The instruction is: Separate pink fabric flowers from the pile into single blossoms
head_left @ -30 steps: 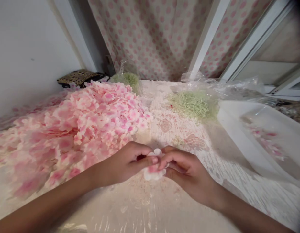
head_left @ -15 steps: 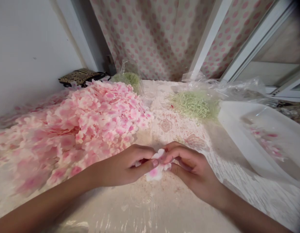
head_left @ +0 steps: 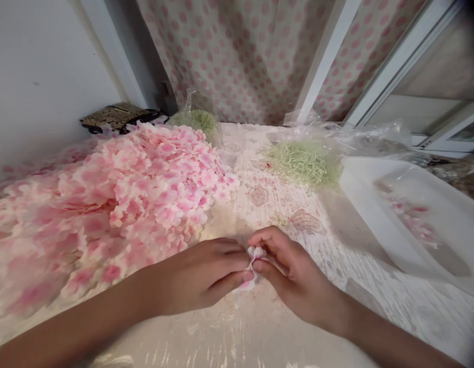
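Between my fingers is a small white and pink artificial flower (head_left: 255,253), partly covered by both hands. My left hand (head_left: 209,273) pinches it from the left, thumb over its lower petals. On the other side my right hand (head_left: 286,266) grips its edge between thumb and bent fingers. The petals look gathered and folded where the fingertips meet; whether there is more than one flower is hidden. A big heap of pink artificial flowers (head_left: 144,179) lies just beyond and left of my left hand.
At the right stands a white plastic tray (head_left: 369,220) with several pink flower pieces (head_left: 416,217) inside. Pale green stems (head_left: 306,163) spill from a clear bag (head_left: 359,135) at the back. Another bag of green pieces (head_left: 200,120) and a patterned purse (head_left: 110,116) sit behind the heap.
My fingers have closed in on the flower, and its petals are more folded and covered. My left hand is turned more palm-down. The view has shifted slightly.
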The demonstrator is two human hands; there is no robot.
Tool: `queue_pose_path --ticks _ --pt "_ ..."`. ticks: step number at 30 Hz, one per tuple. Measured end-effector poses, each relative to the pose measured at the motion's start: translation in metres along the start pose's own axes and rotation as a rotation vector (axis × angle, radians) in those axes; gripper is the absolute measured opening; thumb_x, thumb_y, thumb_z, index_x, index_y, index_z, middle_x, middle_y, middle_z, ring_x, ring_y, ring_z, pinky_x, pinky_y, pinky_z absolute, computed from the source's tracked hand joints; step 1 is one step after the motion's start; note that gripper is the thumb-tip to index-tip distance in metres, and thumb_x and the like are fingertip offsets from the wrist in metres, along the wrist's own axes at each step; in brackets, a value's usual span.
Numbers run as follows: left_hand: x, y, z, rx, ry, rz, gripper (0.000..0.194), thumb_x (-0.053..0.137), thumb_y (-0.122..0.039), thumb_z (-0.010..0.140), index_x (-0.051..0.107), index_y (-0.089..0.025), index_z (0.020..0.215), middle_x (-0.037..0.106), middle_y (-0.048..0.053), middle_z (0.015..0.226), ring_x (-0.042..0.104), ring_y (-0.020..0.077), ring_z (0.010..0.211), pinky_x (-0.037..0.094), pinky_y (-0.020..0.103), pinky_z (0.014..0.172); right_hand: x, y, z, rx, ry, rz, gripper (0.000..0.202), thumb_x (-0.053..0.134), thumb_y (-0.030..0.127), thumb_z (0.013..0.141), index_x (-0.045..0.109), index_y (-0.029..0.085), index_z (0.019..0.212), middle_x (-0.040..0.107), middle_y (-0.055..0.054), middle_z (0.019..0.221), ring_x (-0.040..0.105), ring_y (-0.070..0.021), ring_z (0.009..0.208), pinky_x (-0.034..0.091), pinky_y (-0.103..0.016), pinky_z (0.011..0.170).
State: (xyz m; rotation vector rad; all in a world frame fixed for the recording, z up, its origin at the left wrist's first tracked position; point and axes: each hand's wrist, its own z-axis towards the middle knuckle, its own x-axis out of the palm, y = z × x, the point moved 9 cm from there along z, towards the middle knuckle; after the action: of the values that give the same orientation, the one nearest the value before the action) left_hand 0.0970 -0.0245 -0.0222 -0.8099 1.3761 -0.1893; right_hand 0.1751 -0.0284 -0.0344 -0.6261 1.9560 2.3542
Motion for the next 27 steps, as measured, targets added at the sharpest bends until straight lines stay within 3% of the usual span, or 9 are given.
queue_pose_path --ticks 3,5,7,11,14,18,22,27 --pt "0.004 0.000 -0.002 -0.025 0.024 -0.041 0.020 0.037 -0.027 0.094 0.056 -0.019 0.090 0.058 0.003 0.090 0.054 0.0146 0.089 0.040 0.025 0.079 0.000 0.007 0.000 -0.063 0.018 -0.114 0.016 0.044 0.007 0.085 0.050 0.022 0.089 0.054 0.003 0.078 0.053 -0.0094 0.071 0.041 -0.022 0.063" --pt "0.005 0.003 -0.003 -0.065 0.054 -0.065 0.020 0.036 -0.026 0.095 0.054 -0.019 0.089 0.057 0.001 0.087 0.055 0.0136 0.086 0.040 0.024 0.078 -0.015 0.012 0.002 -0.102 -0.045 -0.194 0.015 0.044 0.007 0.084 0.051 0.020 0.085 0.055 0.002 0.077 0.054 -0.0102 0.071 0.041 -0.023 0.063" --pt "0.003 0.007 -0.002 -0.121 0.057 -0.043 0.022 0.034 -0.025 0.095 0.053 -0.019 0.085 0.056 0.000 0.084 0.054 0.0132 0.083 0.039 0.024 0.075 -0.046 0.014 0.005 -0.124 -0.198 -0.265 0.013 0.046 0.009 0.084 0.052 0.020 0.085 0.057 0.001 0.077 0.055 -0.0112 0.071 0.041 -0.024 0.063" --pt "-0.009 0.020 0.000 -0.208 -0.016 0.082 0.027 0.031 -0.028 0.095 0.050 -0.017 0.078 0.051 0.000 0.076 0.052 0.0145 0.077 0.036 0.026 0.070 -0.133 0.007 0.004 -0.144 -0.604 -0.348 0.005 0.047 0.021 0.087 0.050 0.019 0.083 0.061 -0.004 0.083 0.061 -0.0159 0.081 0.044 -0.027 0.070" --pt "-0.012 0.027 0.001 -0.222 -0.062 0.132 0.030 0.031 -0.031 0.094 0.050 -0.017 0.076 0.051 0.000 0.073 0.051 0.0148 0.075 0.035 0.026 0.069 -0.172 -0.017 0.008 -0.038 -0.688 -0.497 0.006 0.045 0.026 0.087 0.045 0.021 0.086 0.064 -0.006 0.085 0.063 -0.0194 0.084 0.046 -0.030 0.071" --pt "-0.013 0.037 0.001 -0.239 -0.138 0.082 0.034 0.033 -0.034 0.094 0.046 -0.016 0.067 0.045 -0.002 0.063 0.049 0.0116 0.065 0.034 0.024 0.062 -0.174 -0.048 0.018 0.127 -0.552 -0.745 0.010 0.040 0.027 0.086 0.047 0.020 0.087 0.065 -0.005 0.075 0.062 -0.0197 0.068 0.043 -0.028 0.060" --pt "-0.016 0.048 0.001 -0.305 -0.197 -0.033 0.043 0.032 -0.036 0.094 0.033 -0.016 0.056 0.031 -0.005 0.052 0.037 0.0075 0.048 0.028 0.021 0.050 -0.169 -0.055 0.018 0.162 -0.529 -0.795 0.011 0.042 0.027 0.083 0.049 0.019 0.087 0.064 -0.006 0.071 0.059 -0.0210 0.063 0.039 -0.028 0.056" --pt "-0.019 0.040 0.005 -0.211 -0.162 0.212 0.043 0.035 -0.037 0.093 0.043 -0.015 0.057 0.044 -0.002 0.060 0.047 0.0111 0.064 0.033 0.024 0.063 -0.176 -0.055 0.016 0.165 -0.560 -0.828 0.015 0.039 0.028 0.086 0.048 0.019 0.094 0.066 -0.008 0.077 0.061 -0.0214 0.065 0.039 -0.028 0.056"
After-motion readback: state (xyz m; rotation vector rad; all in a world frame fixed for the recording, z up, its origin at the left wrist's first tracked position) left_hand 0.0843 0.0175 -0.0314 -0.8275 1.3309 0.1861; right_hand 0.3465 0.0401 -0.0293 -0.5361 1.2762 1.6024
